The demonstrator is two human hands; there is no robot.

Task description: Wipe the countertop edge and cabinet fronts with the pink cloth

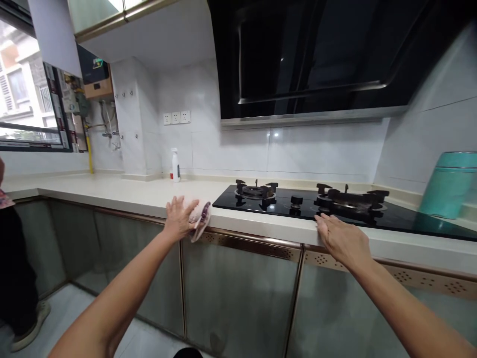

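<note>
At the front edge of the counter (pixel 112 191), my left hand (pixel 179 219) presses down on a pale cloth (pixel 201 223) with a dark purple stripe. Its fingers are spread, and the cloth shows beside and under the thumb, part of it drooping over the edge. How much lies beneath the palm is hidden. My right hand (pixel 343 238) rests flat on the counter's edge in front of the black gas hob (pixel 290 206), fingertips by the glass, with nothing seen in it. Two burners (pixel 255 191) and a control knob (pixel 296 200) stand on the hob.
A white spray bottle (pixel 176 166) stands against the back wall. A teal container (pixel 449 184) is at the right end. The black range hood (pixel 313 59) hangs above. Glass-fronted cabinets (pixel 238 293) line the counter. Another person's leg (pixel 18 268) shows at far left.
</note>
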